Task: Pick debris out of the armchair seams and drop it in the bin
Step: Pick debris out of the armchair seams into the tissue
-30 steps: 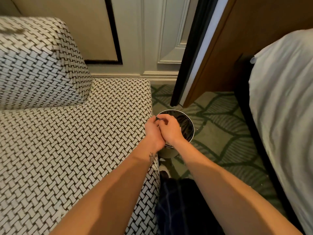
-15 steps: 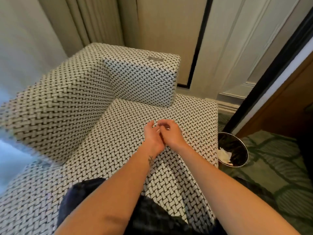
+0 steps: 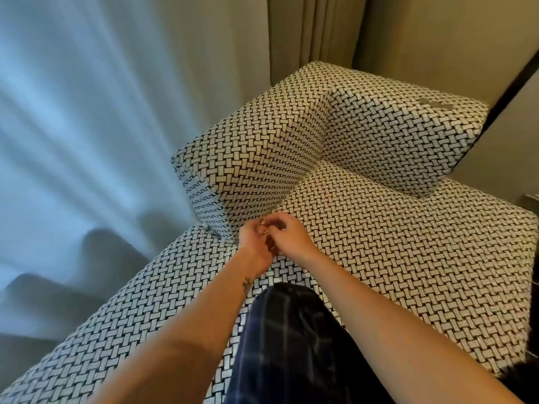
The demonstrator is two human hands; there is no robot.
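Observation:
The armchair is covered in black-and-white woven fabric, with a low backrest and a side block meeting at an inner corner. My left hand and my right hand are pressed together just above the seat, at the near end of the seam under the backrest. Both have curled fingers that touch each other, and I see no debris between them. A small dark scrap sits at the seam by the backrest's front corner, left of my hands. Grey fluff lies on top of the side block. The bin is out of view.
Sheer pale curtains hang to the left and beige drapes stand behind the chair. My knee in dark checked trousers rests on the seat below my hands. A dark frame edge runs down at the far right.
My view swung left from the bin by the chair's right side to the backrest seam. Both hands travelled together from above the bin across the seat to that seam.

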